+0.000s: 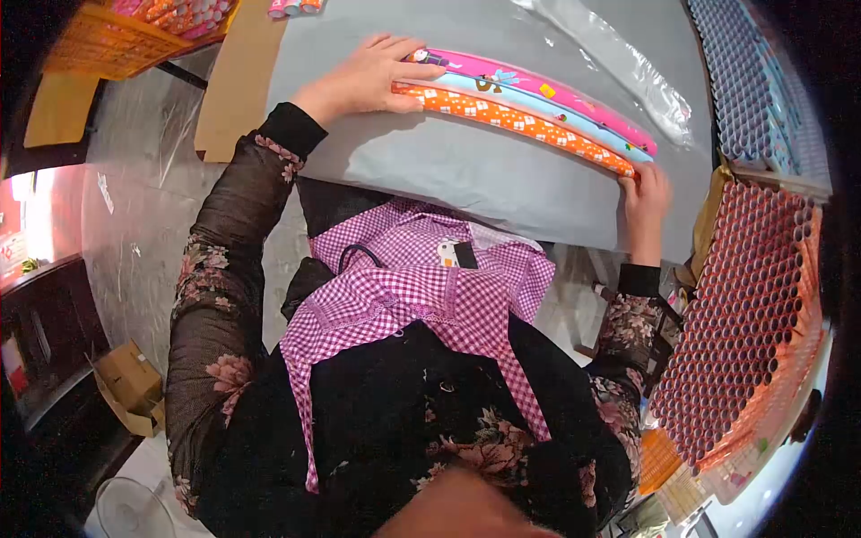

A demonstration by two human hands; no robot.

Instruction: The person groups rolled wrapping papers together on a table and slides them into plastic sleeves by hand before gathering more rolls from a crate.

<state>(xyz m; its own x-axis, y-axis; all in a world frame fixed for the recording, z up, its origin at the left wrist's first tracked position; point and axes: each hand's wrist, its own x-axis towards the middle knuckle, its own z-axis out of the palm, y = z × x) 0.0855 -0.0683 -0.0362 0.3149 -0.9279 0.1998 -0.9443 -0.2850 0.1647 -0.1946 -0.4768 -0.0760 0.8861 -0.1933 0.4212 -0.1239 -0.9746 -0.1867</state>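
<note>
Three rolls of patterned wrapping paper lie side by side on the grey table cover (395, 161). The farthest is a pink roll (556, 92), the middle one a light blue roll (538, 108), and nearest me is an orange roll (520, 122) with white gift shapes. My left hand (381, 76) spans the left ends, its thumb by the orange roll and its fingers reaching over to the pink one. At the right ends, my right hand (647, 197) closes on the rolls, with some fingertips hidden. Beyond them lies a clear plastic sleeve (628, 72).
Stacked rolls with purple ends (726, 323) stand to the right, with bluish rolls (744, 81) behind. An orange crate (143, 45) of rolls is at the upper left, beside cardboard (238, 90). An open carton (130, 381) sits on the floor.
</note>
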